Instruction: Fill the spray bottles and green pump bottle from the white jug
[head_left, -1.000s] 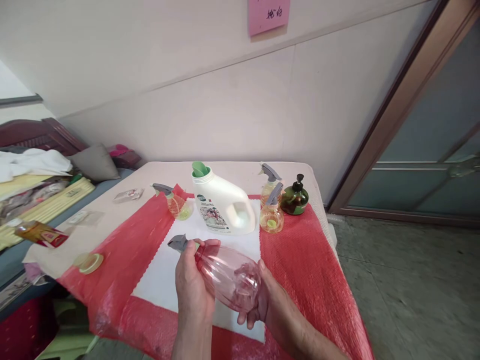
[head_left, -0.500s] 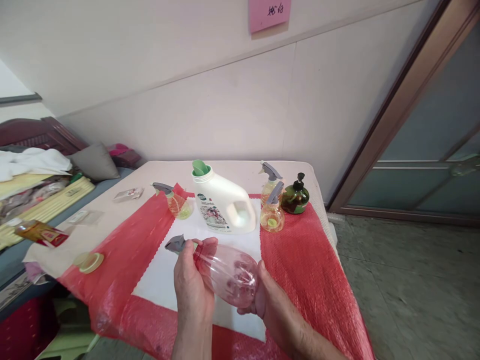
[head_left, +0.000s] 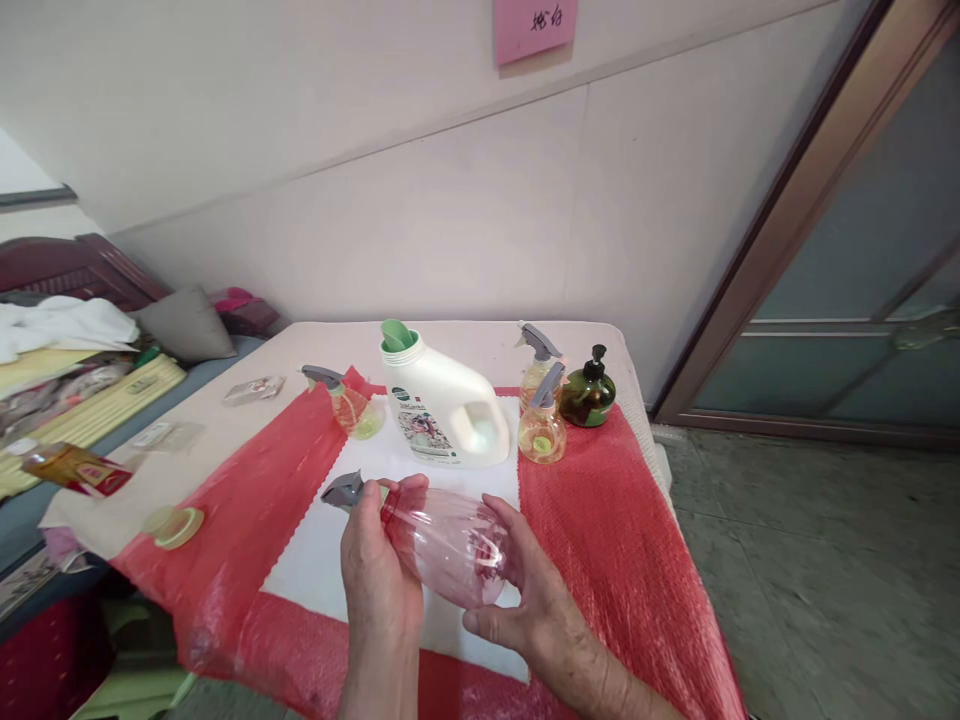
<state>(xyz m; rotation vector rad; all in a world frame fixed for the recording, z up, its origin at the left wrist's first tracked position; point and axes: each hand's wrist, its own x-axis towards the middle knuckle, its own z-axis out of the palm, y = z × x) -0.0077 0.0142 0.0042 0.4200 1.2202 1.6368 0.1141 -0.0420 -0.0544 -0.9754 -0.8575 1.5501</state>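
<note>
A clear pink spray bottle [head_left: 442,540] with a grey trigger head lies sideways between my hands, above a white sheet. My left hand [head_left: 381,560] is closed around its neck, just below the trigger. The fingers and thumb of my right hand [head_left: 529,590] curl about the bottle's base. Behind it stands a white detergent jug [head_left: 442,400] with a green spout and an open mouth. Two spray bottles holding yellowish liquid, a front one [head_left: 542,430] and a rear one [head_left: 536,345], stand right of the jug. Another spray bottle [head_left: 349,405] stands to its left.
A dark green pump bottle [head_left: 589,395] stands at the back right. On the left are a pale round lid [head_left: 178,527], a bottle of amber liquid [head_left: 71,468] and small clear packets [head_left: 255,390]. Red plastic sheeting [head_left: 615,530] covers much of the table.
My right hand has shifted its hold on the bottle's base, with fingers now over the top and thumb below. The left hand keeps its grip on the neck.
</note>
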